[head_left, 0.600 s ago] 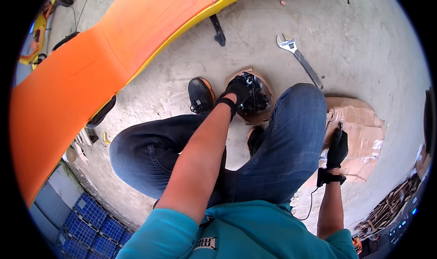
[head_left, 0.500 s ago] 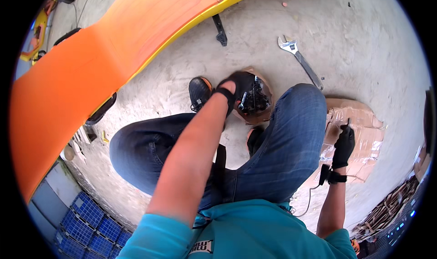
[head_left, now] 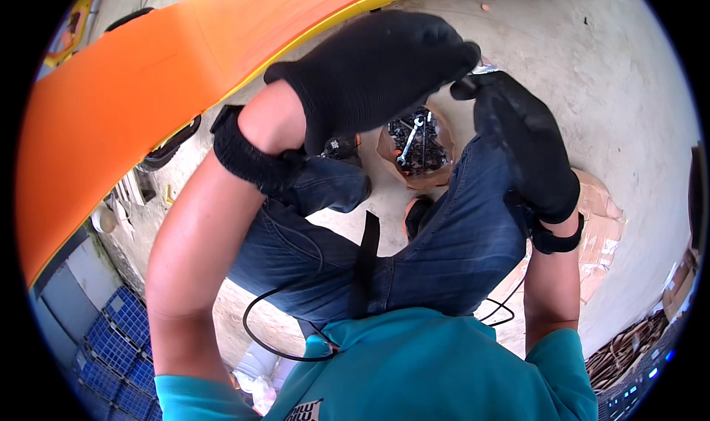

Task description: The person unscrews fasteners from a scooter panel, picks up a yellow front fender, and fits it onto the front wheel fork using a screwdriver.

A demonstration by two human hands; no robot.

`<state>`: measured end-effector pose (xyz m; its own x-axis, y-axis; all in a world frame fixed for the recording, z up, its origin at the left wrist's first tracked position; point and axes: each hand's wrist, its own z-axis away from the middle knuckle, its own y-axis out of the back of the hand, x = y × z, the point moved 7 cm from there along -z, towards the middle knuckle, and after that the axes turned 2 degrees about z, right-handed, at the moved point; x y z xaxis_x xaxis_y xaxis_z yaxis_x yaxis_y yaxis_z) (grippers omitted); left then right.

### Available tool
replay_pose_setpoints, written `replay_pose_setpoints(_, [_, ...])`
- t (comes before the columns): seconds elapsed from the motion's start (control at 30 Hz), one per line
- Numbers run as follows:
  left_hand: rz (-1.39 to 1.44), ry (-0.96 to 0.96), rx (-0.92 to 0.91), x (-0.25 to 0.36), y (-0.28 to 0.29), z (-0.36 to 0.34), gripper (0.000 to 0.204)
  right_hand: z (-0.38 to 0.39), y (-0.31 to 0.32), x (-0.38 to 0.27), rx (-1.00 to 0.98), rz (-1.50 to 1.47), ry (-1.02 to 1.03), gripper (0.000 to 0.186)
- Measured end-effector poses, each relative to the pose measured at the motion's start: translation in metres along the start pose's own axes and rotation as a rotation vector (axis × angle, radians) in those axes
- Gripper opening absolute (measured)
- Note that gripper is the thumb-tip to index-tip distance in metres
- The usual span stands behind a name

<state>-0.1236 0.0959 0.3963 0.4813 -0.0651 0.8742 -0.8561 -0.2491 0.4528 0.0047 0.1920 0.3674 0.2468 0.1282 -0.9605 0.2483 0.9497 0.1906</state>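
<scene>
Both my hands, in black gloves, are raised together above my knees in the head view. My left hand (head_left: 373,73) has its fingers pressed together at the tips, near a small dark metal piece (head_left: 469,81). My right hand (head_left: 521,136) has thumb and fingers closed at that piece, whose shape is mostly hidden. Silvery metal (head_left: 484,69) shows behind the fingertips, perhaps the adjustable wrench on the floor. Below, an open paper-lined container (head_left: 396,155) holds dark hardware and a silver open-ended wrench (head_left: 411,139).
An orange-and-yellow plastic body (head_left: 111,103) spans the upper left. Flattened cardboard (head_left: 599,232) lies beside my right knee on the concrete floor (head_left: 621,118). Blue plastic crates (head_left: 118,354) stand at lower left, a pile of brown strips (head_left: 621,351) at lower right.
My left hand has left the hardware container and risen forward. My right hand has moved up and left from above the cardboard to meet it. My left leg has shifted, the knee raised inward.
</scene>
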Motion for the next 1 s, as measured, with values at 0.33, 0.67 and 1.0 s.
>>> replay_pose_setpoints(0.33, [-0.416,0.083,-0.294,-0.013,-0.026,0.027,0.033,0.000,-0.028,0.019,-0.059,-0.021,-0.168,0.017])
replay_pose_setpoints(0.67, [-0.525,-0.050,-0.317,-0.004,-0.010,0.016,0.027,-0.001,-0.026,0.015,-0.013,-0.116,-0.187,0.009])
replay_pose_setpoints(1.0, [-0.063,0.337,-0.143,-0.028,0.001,0.003,0.024,-0.003,-0.031,0.021,-0.060,-0.332,-0.280,0.027])
